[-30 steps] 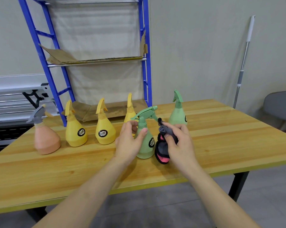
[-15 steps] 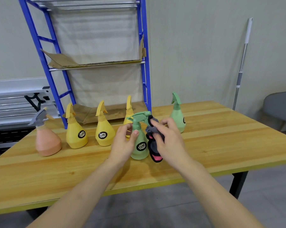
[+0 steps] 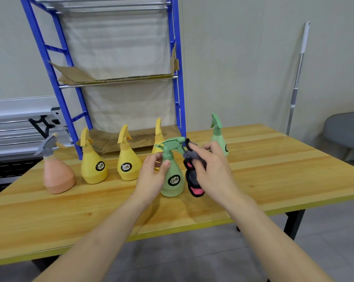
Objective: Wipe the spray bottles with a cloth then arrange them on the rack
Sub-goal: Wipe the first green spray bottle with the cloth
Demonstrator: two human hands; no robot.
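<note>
Up close: a green bottle [image 3: 172,178] stands mid-worktop [image 3: 273,180], held at the neck.
Left hand [image 3: 151,178] fingers curl round it; right hand [image 3: 210,171] grips a cloth [image 3: 193,180] against its nozzle, bare wood toward the near edge.

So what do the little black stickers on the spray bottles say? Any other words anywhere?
"Q..." starts the black round label on the near green bottle; the rest is too blurred to read.
Label on the left yellow bottle: too blurred to read.
Label on the middle yellow bottle: too blurred to read.
Label on the far green bottle: mostly turned away, unreadable.
No words show on the pink bottle or the blue rack.
</note>
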